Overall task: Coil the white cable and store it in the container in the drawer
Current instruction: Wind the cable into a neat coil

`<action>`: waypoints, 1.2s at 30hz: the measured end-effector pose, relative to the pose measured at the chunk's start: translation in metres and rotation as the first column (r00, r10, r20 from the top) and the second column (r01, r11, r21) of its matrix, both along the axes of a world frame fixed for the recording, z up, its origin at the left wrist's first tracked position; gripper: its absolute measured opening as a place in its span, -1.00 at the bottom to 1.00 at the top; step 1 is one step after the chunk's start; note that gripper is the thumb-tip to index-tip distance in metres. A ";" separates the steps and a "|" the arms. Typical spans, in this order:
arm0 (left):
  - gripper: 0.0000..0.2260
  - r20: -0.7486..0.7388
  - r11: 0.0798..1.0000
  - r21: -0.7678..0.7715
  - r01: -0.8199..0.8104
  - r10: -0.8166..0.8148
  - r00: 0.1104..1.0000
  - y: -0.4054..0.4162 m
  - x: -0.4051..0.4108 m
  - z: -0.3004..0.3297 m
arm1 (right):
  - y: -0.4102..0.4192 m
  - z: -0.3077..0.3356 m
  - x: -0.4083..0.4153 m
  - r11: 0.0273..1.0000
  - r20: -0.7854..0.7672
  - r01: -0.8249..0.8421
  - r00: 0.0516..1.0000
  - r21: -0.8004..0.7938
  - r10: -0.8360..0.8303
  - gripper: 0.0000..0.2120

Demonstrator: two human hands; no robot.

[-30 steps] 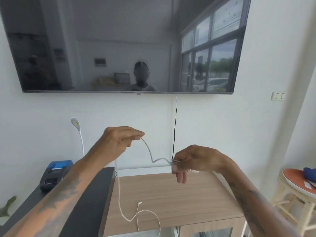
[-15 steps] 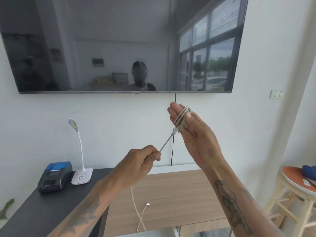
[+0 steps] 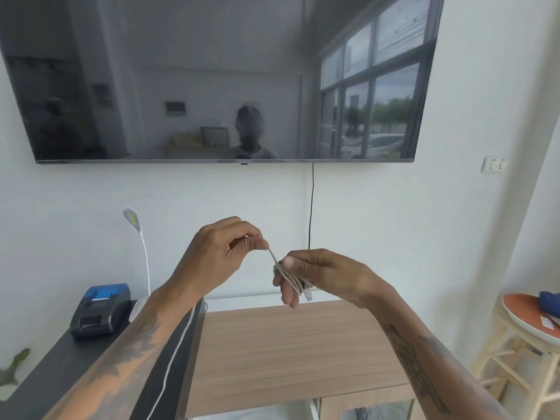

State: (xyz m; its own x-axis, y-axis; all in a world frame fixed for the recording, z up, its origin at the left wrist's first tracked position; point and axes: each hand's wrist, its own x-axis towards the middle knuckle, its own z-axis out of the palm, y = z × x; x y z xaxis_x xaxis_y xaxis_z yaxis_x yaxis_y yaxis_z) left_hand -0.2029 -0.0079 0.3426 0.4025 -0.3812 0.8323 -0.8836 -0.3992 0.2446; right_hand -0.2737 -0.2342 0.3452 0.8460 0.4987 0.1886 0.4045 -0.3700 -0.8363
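Note:
The white cable (image 3: 291, 278) is wound in several loops around the fingers of my right hand (image 3: 315, 272), held at chest height above the wooden cabinet top (image 3: 288, 353). One plug end sticks out below the fingers. My left hand (image 3: 225, 253) pinches the cable a short way from the loops, and the loose length hangs down past my left forearm toward the bottom edge of the view. The drawer and its container are not visible.
A wall-mounted TV (image 3: 212, 77) hangs ahead with a black cord (image 3: 311, 207) running down. On the dark desk (image 3: 60, 368) at left stand a small black and blue printer (image 3: 101, 310) and a white gooseneck lamp (image 3: 142, 247). A wooden stool (image 3: 527, 344) stands at right.
My right hand has dropped from head height and turned palm down, with more loops on its fingers. My left hand has risen close beside it, still pinching the cable.

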 end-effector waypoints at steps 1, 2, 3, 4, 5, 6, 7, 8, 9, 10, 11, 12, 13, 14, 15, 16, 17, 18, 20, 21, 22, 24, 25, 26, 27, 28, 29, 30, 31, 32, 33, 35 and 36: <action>-0.74 -0.012 0.999 -0.047 0.013 -0.013 1.000 -0.001 0.002 -0.002 | -0.002 0.002 -0.002 0.989 -0.080 -0.077 0.993 0.126 0.087 -0.65; -0.75 -0.030 0.996 -0.089 0.020 -0.023 0.999 -0.003 0.003 -0.006 | -0.003 0.003 -0.005 0.956 -0.127 -0.143 0.975 0.256 0.180 -0.69; -0.75 -0.058 0.992 -0.123 0.024 -0.031 0.998 -0.006 0.003 -0.010 | -0.004 0.005 -0.008 0.903 -0.146 -0.194 0.953 0.382 0.267 -0.70; -0.74 -0.098 0.988 -0.151 0.026 -0.041 0.994 -0.010 0.002 -0.014 | -0.003 0.006 -0.009 0.834 -0.146 -0.229 0.928 0.501 0.343 -0.71; -0.69 -0.140 0.984 -0.174 0.032 -0.057 0.989 -0.014 -0.001 -0.019 | 0.000 0.006 -0.010 0.752 -0.132 -0.250 0.904 0.610 0.407 -0.71; -0.65 -0.178 0.981 -0.188 0.042 -0.076 0.981 -0.019 -0.004 -0.024 | 0.003 0.006 -0.010 0.658 -0.103 -0.259 0.882 0.707 0.459 -0.70; -0.63 -0.206 0.981 -0.187 0.054 -0.093 0.974 -0.025 -0.007 -0.030 | 0.008 0.006 -0.010 0.558 -0.061 -0.261 0.868 0.787 0.493 -0.68; -0.63 -0.228 0.983 -0.173 0.066 -0.105 0.968 -0.031 -0.011 -0.036 | 0.012 0.007 -0.009 0.471 -0.010 -0.262 0.866 0.843 0.499 -0.64; -0.65 -0.251 0.985 -0.154 0.081 -0.118 0.961 -0.037 -0.014 -0.043 | 0.015 0.009 -0.008 0.416 0.041 -0.263 0.881 0.871 0.471 -0.62; -0.66 -0.277 0.986 -0.136 0.099 -0.134 0.952 -0.042 -0.017 -0.049 | 0.018 0.011 -0.006 0.406 0.085 -0.264 0.909 0.875 0.409 -0.61; -0.67 -0.298 0.987 -0.109 0.116 -0.144 0.944 -0.046 -0.020 -0.054 | 0.018 0.012 -0.003 0.452 0.113 -0.250 0.944 0.856 0.310 -0.62; -0.69 -0.307 0.990 -0.067 0.125 -0.140 0.941 -0.048 -0.024 -0.058 | 0.018 0.013 -0.001 0.556 0.126 -0.201 0.977 0.807 0.170 -0.65; -0.70 -0.293 0.993 -0.017 0.119 -0.118 0.949 -0.048 -0.026 -0.061 | 0.018 0.013 0.000 0.689 0.152 -0.105 0.988 0.717 -0.008 -0.69; -0.70 -0.257 0.995 0.032 0.097 -0.085 0.963 -0.047 -0.028 -0.063 | 0.016 0.011 0.001 0.805 0.211 0.033 0.958 0.592 -0.194 -0.72; -0.70 -0.210 0.996 0.069 0.061 -0.045 0.977 -0.044 -0.029 -0.062 | 0.013 0.009 0.004 0.875 0.296 0.184 0.893 0.449 -0.340 -0.73; -0.70 -0.166 0.996 0.089 0.024 -0.009 0.986 -0.040 -0.029 -0.059 | 0.011 0.006 0.006 0.900 0.386 0.304 0.825 0.312 -0.413 -0.72; -0.72 -0.124 0.995 0.097 -0.003 0.015 0.992 -0.034 -0.029 -0.054 | 0.008 0.003 0.008 0.906 0.459 0.381 0.782 0.184 -0.421 -0.68; -0.74 -0.084 0.995 0.101 -0.017 0.026 0.996 -0.029 -0.026 -0.047 | 0.007 -0.001 0.009 0.906 0.499 0.417 0.773 0.066 -0.392 -0.63; -0.76 -0.024 0.995 0.096 -0.029 0.031 0.999 -0.016 -0.019 -0.031 | 0.005 -0.005 0.008 0.913 0.437 0.396 0.841 -0.098 -0.319 -0.51; -0.75 -0.015 0.996 0.083 -0.033 0.034 0.999 -0.011 -0.015 -0.022 | 0.005 -0.007 0.006 0.933 0.347 0.336 0.897 -0.127 -0.275 -0.43; -0.74 -0.014 0.997 0.065 -0.039 0.040 0.999 -0.006 -0.011 -0.013 | 0.007 -0.009 0.004 0.957 0.249 0.261 0.942 -0.126 -0.224 -0.35; -0.74 -0.020 0.999 0.017 -0.037 0.037 0.999 0.001 -0.003 -0.003 | 0.009 -0.008 -0.001 0.985 0.107 0.151 0.984 -0.089 -0.141 -0.29; -0.76 -0.030 1.000 -0.018 -0.021 0.021 0.999 0.002 0.001 -0.001 | 0.009 -0.006 -0.002 0.993 0.048 0.107 0.993 -0.044 -0.105 -0.28; -0.77 -0.044 0.998 -0.056 -0.001 -0.001 0.999 0.001 0.003 -0.002 | 0.008 -0.004 -0.003 0.998 -0.011 0.055 0.998 0.030 -0.055 -0.28; -0.77 -0.059 0.996 -0.091 0.016 -0.021 0.998 -0.001 0.004 -0.005 | 0.007 -0.001 -0.004 0.991 -0.062 -0.006 0.998 0.131 0.014 -0.29; -0.75 -0.077 0.993 -0.117 0.029 -0.038 0.996 -0.003 0.004 -0.009 | 0.006 0.002 -0.006 0.964 -0.099 -0.072 0.990 0.256 0.100 -0.31; -0.71 -0.104 0.990 -0.136 0.041 -0.055 0.993 -0.007 0.002 -0.014 | 0.007 0.005 -0.007 0.914 -0.116 -0.125 0.976 0.387 0.183 -0.33; -0.67 -0.138 0.988 -0.145 0.052 -0.072 0.988 -0.012 0.000 -0.020 | 0.008 0.007 -0.007 0.847 -0.111 -0.160 0.962 0.507 0.249 -0.34; -0.65 -0.168 0.988 -0.140 0.060 -0.084 0.982 -0.017 -0.002 -0.028 | 0.009 0.009 -0.007 0.768 -0.092 -0.179 0.951 0.615 0.296 -0.34; -0.65 -0.193 0.990 -0.127 0.068 -0.092 0.977 -0.022 -0.004 -0.035 | 0.011 0.012 -0.005 0.684 -0.062 -0.186 0.945 0.706 0.321 -0.33; -0.66 -0.223 0.991 -0.111 0.076 -0.100 0.970 -0.027 -0.006 -0.043 | 0.011 0.014 -0.003 0.608 -0.025 -0.183 0.948 0.772 0.318 -0.33; -0.69 -0.276 0.993 -0.070 0.095 -0.111 0.955 -0.033 -0.009 -0.057 | 0.011 0.019 0.004 0.562 0.037 -0.136 0.982 0.816 0.184 -0.37; -0.68 -0.281 0.994 -0.041 0.098 -0.106 0.954 -0.035 -0.011 -0.061 | 0.009 0.019 0.007 0.614 0.054 -0.070 0.998 0.786 0.044 -0.41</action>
State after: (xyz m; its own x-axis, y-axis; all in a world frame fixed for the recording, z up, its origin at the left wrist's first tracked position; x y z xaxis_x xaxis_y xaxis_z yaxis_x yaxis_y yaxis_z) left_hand -0.2140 -0.0434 0.2812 0.5824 -0.4122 0.7006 -0.8129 -0.3009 0.4987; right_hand -0.2670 -0.2248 0.3645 0.8092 0.1951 0.5541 0.4283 0.4497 -0.7838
